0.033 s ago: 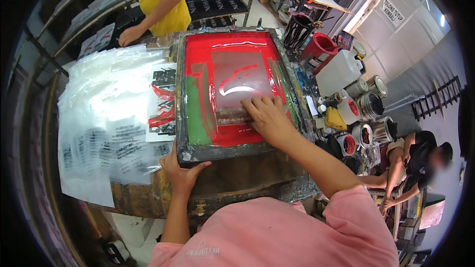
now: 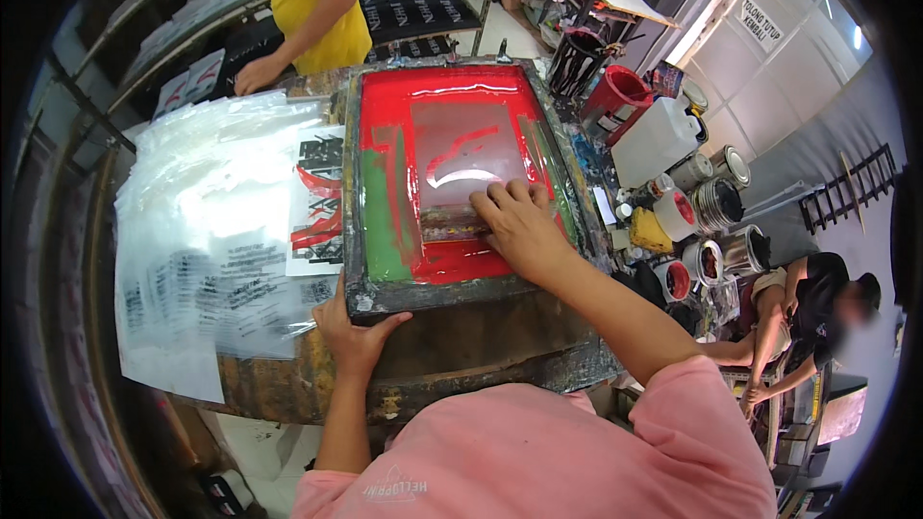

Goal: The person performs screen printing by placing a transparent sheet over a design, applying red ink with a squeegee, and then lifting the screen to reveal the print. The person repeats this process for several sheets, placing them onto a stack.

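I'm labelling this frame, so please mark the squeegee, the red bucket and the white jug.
squeegee [image 2: 460,224], head view, on its bare left end beside the right hand.
red bucket [image 2: 615,96], head view, on its side wall.
white jug [image 2: 654,139], head view, on its broad flat side.

A single head-worn fisheye view looks steeply down from above the person's pink-shirted shoulders, facing forward across the workbench. It sits close: the right hand [image 2: 517,228] fills the middle, its fingers [image 2: 500,198] pressing on the red-inked, dark-framed printing screen [image 2: 437,106]. Beyond the fingertips the far bench bends toward the rim.
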`<control>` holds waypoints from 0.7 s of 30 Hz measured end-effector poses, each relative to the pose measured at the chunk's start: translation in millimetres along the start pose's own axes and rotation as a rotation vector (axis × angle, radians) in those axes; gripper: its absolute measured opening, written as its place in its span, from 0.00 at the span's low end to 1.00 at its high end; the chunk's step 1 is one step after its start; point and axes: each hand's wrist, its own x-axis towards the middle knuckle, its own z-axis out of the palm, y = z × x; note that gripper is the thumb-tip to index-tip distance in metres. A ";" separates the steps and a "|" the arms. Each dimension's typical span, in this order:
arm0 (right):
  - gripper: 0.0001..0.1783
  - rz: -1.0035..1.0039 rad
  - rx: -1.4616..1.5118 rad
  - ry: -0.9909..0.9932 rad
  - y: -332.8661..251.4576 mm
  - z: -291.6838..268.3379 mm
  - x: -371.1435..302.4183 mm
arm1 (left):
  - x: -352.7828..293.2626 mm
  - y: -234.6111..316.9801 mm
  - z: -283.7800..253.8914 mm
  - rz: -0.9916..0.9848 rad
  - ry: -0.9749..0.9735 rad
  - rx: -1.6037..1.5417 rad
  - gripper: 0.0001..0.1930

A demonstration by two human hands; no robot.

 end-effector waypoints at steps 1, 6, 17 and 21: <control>0.27 -0.005 -0.013 -0.045 -1.5 2.8 -2.0 | -2.0 2.0 -0.9 -0.026 0.014 -0.004 0.63; 0.25 0.070 0.039 -0.212 -0.2 12.7 6.9 | -1.8 -0.2 -0.2 -0.065 -0.032 0.018 0.61; 0.25 -0.016 0.125 -0.234 -6.7 20.5 -9.9 | 2.2 -10.9 3.3 -0.030 -0.098 0.180 0.60; 0.17 -0.003 0.088 -0.066 7.7 48.6 12.4 | 3.6 -10.8 0.1 -0.040 -0.137 0.214 0.63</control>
